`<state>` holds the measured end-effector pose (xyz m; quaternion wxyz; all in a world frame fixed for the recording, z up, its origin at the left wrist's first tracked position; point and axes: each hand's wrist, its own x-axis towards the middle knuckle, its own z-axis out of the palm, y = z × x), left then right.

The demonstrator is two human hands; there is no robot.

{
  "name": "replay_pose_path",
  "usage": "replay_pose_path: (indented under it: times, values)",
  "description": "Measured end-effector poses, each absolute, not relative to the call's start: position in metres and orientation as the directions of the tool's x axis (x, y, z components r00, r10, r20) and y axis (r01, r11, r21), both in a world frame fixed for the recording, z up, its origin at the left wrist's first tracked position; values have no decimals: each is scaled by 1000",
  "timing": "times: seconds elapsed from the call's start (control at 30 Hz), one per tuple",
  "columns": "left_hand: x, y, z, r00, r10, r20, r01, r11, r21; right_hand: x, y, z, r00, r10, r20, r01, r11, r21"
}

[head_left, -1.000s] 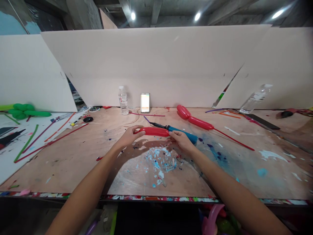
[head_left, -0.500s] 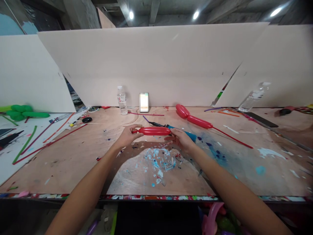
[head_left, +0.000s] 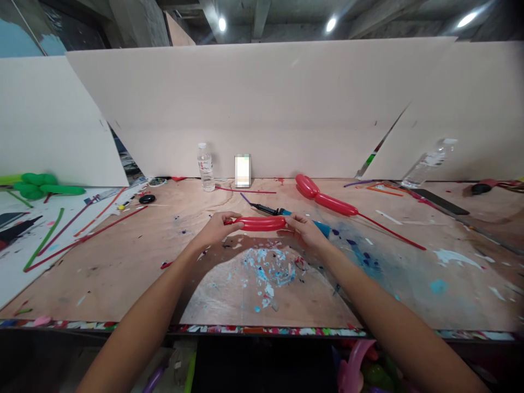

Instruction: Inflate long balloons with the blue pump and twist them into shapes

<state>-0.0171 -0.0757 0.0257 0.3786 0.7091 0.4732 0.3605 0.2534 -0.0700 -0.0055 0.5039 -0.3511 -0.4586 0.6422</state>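
A short inflated red balloon [head_left: 262,224] is stretched level between my two hands above the table. My left hand [head_left: 218,228] pinches its left end, where a small red knob shows beside the fingers. My right hand [head_left: 303,230] grips the other end with thumb and fingers. Just behind lies a balloon pump [head_left: 321,226] with a blue barrel and dark nozzle, partly covered by my right hand. Farther right rests a twisted red balloon [head_left: 333,203] with two inflated sections and a long uninflated tail.
A water bottle [head_left: 206,168] and a propped phone [head_left: 243,171] stand by the white board [head_left: 262,109]. Another bottle [head_left: 429,164] leans at the right. Uninflated balloons [head_left: 85,238] and a green balloon shape [head_left: 39,186] lie left. Paint flakes [head_left: 268,267] dot the wooden table [head_left: 123,284].
The red balloon between my hands has lowered slightly and now bows a little, its middle sagging. Both hands keep their hold on its ends. The view has shifted slightly.
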Motion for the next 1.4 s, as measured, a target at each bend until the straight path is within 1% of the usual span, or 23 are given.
replay_pose_path:
  times: [0.13, 0.2, 0.3, 0.47, 0.57, 0.73, 0.8, 0.93, 1.03, 1.1, 1.23, 1.33, 1.4]
  values:
    - [-16, -76, 23, 267, 949, 168, 312, -250, 916, 251, -73, -1, -284, 953, -108, -316, -199, -928]
    - [-16, -77, 22, 271, 945, 181, 270, -255, 929, 249, -74, 0, -288, 947, -139, -323, -233, -917]
    - [-16, -77, 21, 265, 946, 186, 272, -258, 927, 248, -74, 0, -240, 963, -122, -351, -203, -914]
    - [-16, -74, 20, 254, 947, 196, 388, -285, 876, 250, -71, -4, -214, 976, -29, -360, -106, -927]
    - [-16, -73, 20, 285, 936, 208, 424, -318, 848, 251, -70, -6, -214, 977, 4, -349, -73, -934]
    - [-16, -74, 21, 338, 931, 140, 435, -286, 854, 252, -72, -3, -217, 975, 52, -348, -27, -937]
    - [-16, -75, 21, 319, 935, 152, 431, -286, 856, 251, -73, -1, -219, 975, 39, -334, -37, -942]
    - [-16, -75, 21, 219, 956, 193, 379, -266, 886, 251, -75, 0, -212, 976, -51, -281, -111, -953]
    - [-15, -74, 20, 222, 956, 192, 296, -254, 921, 249, -74, -2, -203, 974, -101, -266, -154, -952]
    - [-15, -75, 20, 239, 955, 178, 275, -243, 930, 246, -75, -2, -199, 975, -103, -276, -157, -948]
    - [-15, -76, 20, 242, 957, 159, 344, -238, 908, 242, -77, -1, -180, 980, -78, -297, -130, -946]
    - [-15, -76, 21, 258, 954, 154, 402, -251, 881, 242, -79, 0, -166, 981, -99, -274, -143, -951]
    - [-15, -76, 21, 278, 950, 142, 408, -251, 878, 242, -79, 2, -144, 983, -111, -270, -147, -952]
